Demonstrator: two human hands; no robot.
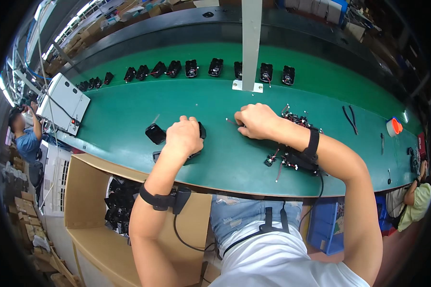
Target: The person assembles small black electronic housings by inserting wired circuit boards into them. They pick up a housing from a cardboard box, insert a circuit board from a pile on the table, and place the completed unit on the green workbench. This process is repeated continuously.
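Our left hand [184, 137] is closed over a black plastic housing [202, 130], whose edge shows beyond the fingers on the green worktop [215, 170]. Our right hand [257, 122] rests with its fingers curled in, just beside a thin red wire [231, 121] that juts out past the fingertips; we cannot tell whether they pinch its end, since the hand hides it.

Near our left hand lies a black box-shaped plastic shell [155, 134], with a flat black plastic piece [156, 156] below it at the worktop's front edge. Under and beyond our right forearm we see a heap of small black parts with red and black wires [297, 117].

Across the far side runs a row of black wired assemblies [191, 68], passing behind a pale upright metal post [250, 43]. Farther right lie black-handled pliers [350, 119] and an orange-and-white roll [394, 126]. Below the worktop, to our left, an open brown cardboard box [87, 191] holds black plastic parts [119, 203].
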